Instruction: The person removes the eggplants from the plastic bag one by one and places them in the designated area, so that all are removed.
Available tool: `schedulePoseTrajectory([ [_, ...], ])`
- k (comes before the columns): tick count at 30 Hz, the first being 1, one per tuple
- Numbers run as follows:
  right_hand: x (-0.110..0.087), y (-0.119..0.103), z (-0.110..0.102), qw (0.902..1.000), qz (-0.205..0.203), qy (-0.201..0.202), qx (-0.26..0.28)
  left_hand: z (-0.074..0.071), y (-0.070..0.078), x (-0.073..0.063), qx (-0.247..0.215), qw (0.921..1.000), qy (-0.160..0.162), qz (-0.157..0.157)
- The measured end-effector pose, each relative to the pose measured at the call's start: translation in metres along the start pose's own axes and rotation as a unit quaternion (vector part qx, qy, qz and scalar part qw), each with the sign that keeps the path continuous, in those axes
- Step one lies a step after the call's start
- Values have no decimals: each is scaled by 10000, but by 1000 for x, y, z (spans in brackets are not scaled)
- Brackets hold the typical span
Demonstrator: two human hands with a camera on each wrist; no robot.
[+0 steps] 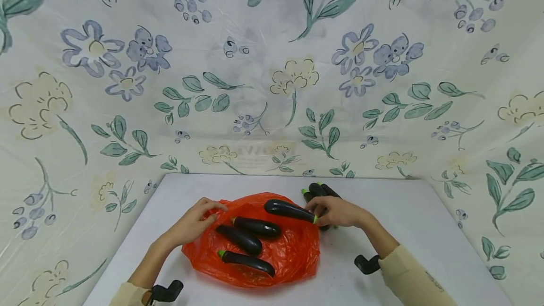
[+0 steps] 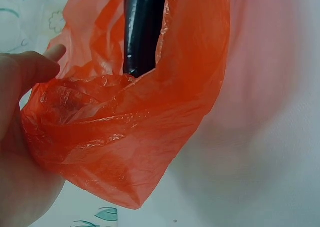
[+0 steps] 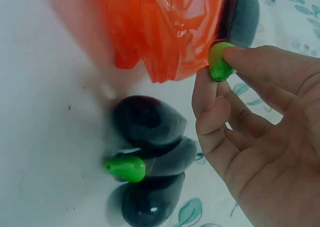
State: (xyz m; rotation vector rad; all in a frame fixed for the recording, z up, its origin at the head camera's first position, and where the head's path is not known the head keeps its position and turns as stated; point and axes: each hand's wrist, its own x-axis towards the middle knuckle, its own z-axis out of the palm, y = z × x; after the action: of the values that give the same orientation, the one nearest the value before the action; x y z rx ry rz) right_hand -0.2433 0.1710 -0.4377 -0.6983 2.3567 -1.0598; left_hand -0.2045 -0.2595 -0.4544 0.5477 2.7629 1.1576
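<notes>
My right hand [image 1: 340, 211] pinches an eggplant [image 1: 286, 209] by its green stem end [image 3: 220, 62]. The dark body of this eggplant points left, over the far right part of a red plastic bag [image 1: 297, 254]. My left hand [image 1: 193, 223] is at the bag's far left edge, thumb and fingers apart. In the left wrist view the red film lies against its palm, and some fingers are hidden. Three eggplants lie on or in the bag: one toward the back [image 1: 257, 227], one in the middle [image 1: 240, 240] and one nearest me [image 1: 248, 262].
Just beyond and partly behind my right hand lies a group of several eggplants [image 1: 316, 189] on the white table [image 1: 382, 197]. A floral sheet [image 1: 255, 60] hangs behind the table. Black camera mounts [image 1: 167, 292] sit on both wrists.
</notes>
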Motion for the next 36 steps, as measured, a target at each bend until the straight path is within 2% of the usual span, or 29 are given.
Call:
schedulePoseTrajectory([
  [7,-5,9,-2,9989,183,271,344,0,1,0,54,10000,-2,9],
  [18,-12,24,-9,9979,-17,530,360,-1,2,0,36,10000,-28,-6],
  [36,-20,42,-18,9943,277,910,474,0,3,1,63,10000,-27,23],
])
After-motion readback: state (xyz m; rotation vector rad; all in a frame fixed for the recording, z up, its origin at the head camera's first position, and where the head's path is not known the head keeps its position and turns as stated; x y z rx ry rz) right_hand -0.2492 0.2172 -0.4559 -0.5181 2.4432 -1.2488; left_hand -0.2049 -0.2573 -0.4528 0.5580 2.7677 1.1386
